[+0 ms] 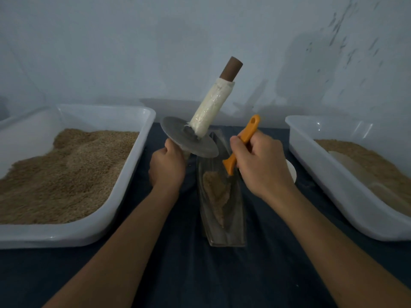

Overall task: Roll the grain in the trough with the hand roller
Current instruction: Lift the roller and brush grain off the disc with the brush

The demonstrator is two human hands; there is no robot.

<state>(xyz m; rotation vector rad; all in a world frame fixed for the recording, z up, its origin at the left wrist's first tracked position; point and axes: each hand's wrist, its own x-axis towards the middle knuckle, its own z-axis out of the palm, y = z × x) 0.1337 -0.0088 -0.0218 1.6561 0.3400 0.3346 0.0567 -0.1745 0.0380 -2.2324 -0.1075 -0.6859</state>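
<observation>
My left hand [167,167] is gripping the hand roller [201,121], hiding its lower handle; my right hand [259,162] is clutching an orange tool [242,143], its tip unclear, over the trough [222,196] between grain trays [124,174].

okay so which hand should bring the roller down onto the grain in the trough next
Left, most likely. The left hand already grips the roller, tilted above the trough's far end. The right hand is busy holding the orange tool over the grain.
</observation>
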